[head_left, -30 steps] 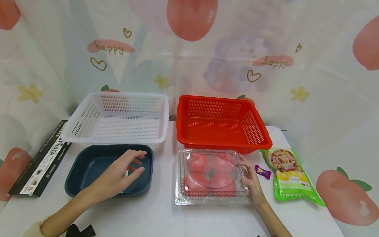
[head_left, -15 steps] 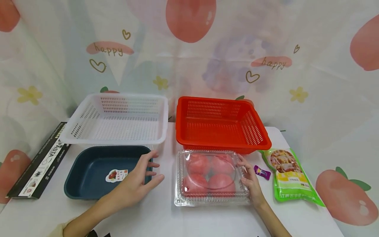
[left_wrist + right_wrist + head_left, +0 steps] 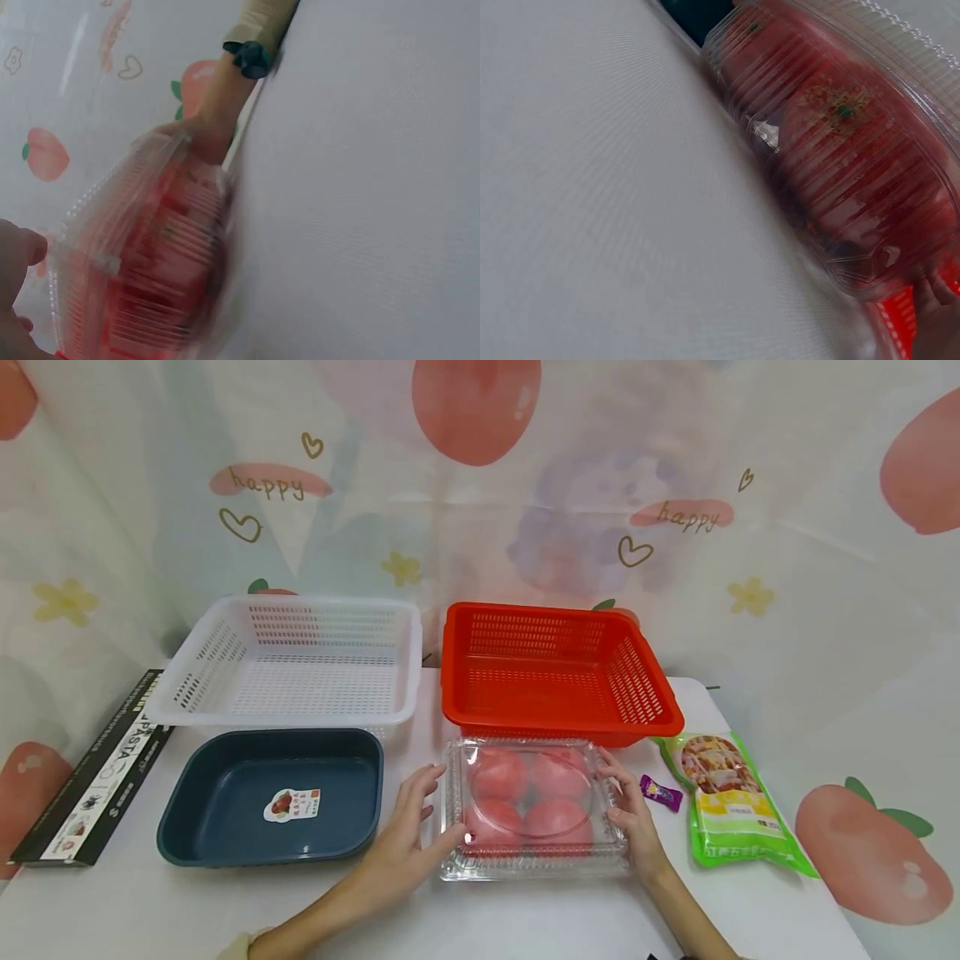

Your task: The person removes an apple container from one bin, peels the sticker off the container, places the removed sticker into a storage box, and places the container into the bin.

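In the head view a clear plastic clamshell box [image 3: 534,802] of several round red fruits, which look like apples, stands at the table's middle. My right hand [image 3: 637,827] holds the box's right side, fingers at its edge. On the other side is my left hand [image 3: 405,847], fingers spread, with the thumb tip over the box's left rim. The left wrist view has the left hand [image 3: 16,292] close beside the blurred box [image 3: 150,255]; contact cannot be told. Green stem spots show through the box [image 3: 840,150] in the right wrist view, with right-hand fingers [image 3: 930,296] at its corner.
A red basket [image 3: 562,722] is right behind the box, and a white basket [image 3: 285,720] stands back left. A dark blue basin [image 3: 225,793] with a label sits left. A black pasta box [image 3: 90,777], a small purple wrapped candy [image 3: 661,793] and a green food bag [image 3: 738,802] lie around.
My left hand has moved right, from over the blue basin to the left side of the clamshell box. The right hand stays at the box's right side.
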{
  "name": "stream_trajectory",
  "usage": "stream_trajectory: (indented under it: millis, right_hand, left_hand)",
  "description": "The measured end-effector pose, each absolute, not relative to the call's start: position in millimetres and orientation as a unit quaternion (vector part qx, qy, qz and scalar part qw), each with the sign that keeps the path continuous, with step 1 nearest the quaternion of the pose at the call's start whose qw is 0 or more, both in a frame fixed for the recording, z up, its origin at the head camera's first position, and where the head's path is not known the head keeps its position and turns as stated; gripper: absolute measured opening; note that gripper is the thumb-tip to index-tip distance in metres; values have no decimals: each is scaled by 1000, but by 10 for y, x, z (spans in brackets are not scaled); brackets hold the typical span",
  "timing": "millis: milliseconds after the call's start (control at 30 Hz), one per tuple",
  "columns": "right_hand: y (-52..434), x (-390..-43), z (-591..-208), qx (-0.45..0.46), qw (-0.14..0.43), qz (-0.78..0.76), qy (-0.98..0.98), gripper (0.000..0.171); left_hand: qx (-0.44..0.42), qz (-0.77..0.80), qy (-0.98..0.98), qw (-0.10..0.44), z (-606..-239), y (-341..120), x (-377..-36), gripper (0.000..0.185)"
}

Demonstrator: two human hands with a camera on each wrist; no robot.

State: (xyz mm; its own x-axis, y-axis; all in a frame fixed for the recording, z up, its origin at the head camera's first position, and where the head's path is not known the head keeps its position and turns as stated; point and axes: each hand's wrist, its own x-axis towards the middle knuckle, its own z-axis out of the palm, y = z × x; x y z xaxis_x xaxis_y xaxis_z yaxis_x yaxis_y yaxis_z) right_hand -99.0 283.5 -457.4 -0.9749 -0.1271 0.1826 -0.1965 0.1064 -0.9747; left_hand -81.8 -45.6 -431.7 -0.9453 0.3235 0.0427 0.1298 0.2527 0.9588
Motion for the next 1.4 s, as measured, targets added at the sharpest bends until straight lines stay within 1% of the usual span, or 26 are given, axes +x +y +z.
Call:
stream_trajectory:
  millis: [233, 433, 633, 867, 967, 1200, 1400]
  right_hand:
    - [2829, -1006, -4578, 113, 27, 651, -750, 53]
    - [2838, -990, -4588, 112, 27, 651, -750, 54]
    - [2851, -978, -4593, 97, 22, 640, -762, 53]
    - [2840, -973, -4603, 55, 74, 578, -811, 48]
    - [2846, -978, -4608, 47, 88, 552, -828, 45]
    - [2861, -981, -4605, 81, 125, 544, -826, 43]
    - [2870, -961, -4606, 95, 123, 548, -822, 43]
  left_hand:
    - [109, 598, 789, 86, -4445, -354, -904, 70]
    - [95, 574, 809, 87, -4487, -316, -941, 65]
    - [103, 564, 815, 81, -4498, -297, -976, 67]
    - [105, 566, 813, 83, -4522, -267, -987, 67]
    - [104, 566, 814, 81, -4522, -263, -985, 67]
    - [101, 564, 816, 77, -4511, -254, -992, 67]
    - [88, 569, 815, 75, -4504, -262, -969, 68]
